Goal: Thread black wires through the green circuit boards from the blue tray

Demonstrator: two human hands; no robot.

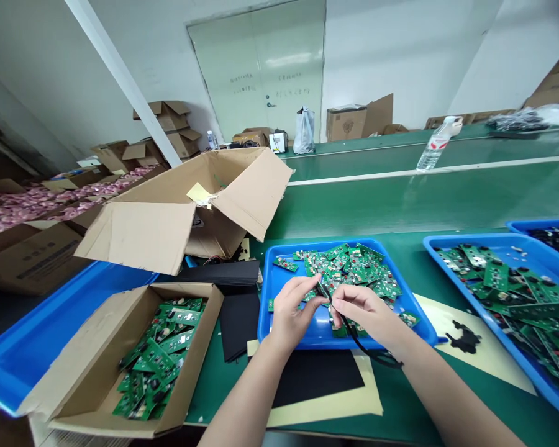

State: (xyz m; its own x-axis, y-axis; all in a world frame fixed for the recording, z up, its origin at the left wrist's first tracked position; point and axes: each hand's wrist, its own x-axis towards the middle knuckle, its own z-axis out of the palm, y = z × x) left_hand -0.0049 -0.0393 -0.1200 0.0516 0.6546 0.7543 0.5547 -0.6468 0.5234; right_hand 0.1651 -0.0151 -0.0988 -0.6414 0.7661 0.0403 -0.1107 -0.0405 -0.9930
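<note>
My left hand (294, 310) is closed in a pinch on a small thin dark piece (323, 289), seen nearly edge-on and partly hidden by the fingers. Close beside it, my right hand (361, 309) has its fingers pinched together at a black cord (354, 338). The cord runs from between the hands down to my right wrist. Both hands are above a blue tray (263, 298) that holds many small green circuit boards (340, 264). Under my forearms, a black sheet (319, 379) lies over pale yellow paper (372, 397).
At left stands an open cardboard box (205, 354) of green boards, with a larger open carton (168, 233) behind it. Black sheets (240, 323) are stacked between box and tray. To the right, another blue tray (431, 245) holds boards. A water bottle (434, 149) stands on the ledge.
</note>
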